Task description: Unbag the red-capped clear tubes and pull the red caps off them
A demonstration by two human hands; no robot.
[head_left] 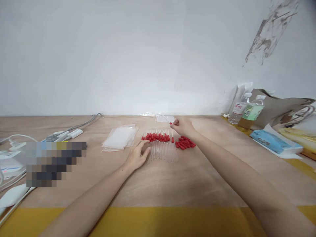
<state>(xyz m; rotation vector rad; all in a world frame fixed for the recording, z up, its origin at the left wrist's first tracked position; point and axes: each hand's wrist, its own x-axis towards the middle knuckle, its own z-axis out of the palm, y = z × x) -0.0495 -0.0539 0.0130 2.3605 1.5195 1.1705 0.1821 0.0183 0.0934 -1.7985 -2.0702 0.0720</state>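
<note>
I log: row of clear tubes w/ red caps [161, 144], centre of table [172, 184]. Left hand [138, 155] fingers loosely spread, touching row's left end. Right hand [182, 126] pinches one capped tube [167, 120]. Loose red caps [185, 143] just right. Clear bags [120, 138] left.

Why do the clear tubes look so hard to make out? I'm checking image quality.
Head view: soft, even light, faint shadows; wide-angle distortion stretches the forearms; the clear tubes blend into the table; a pixelated block masks the left.
</note>
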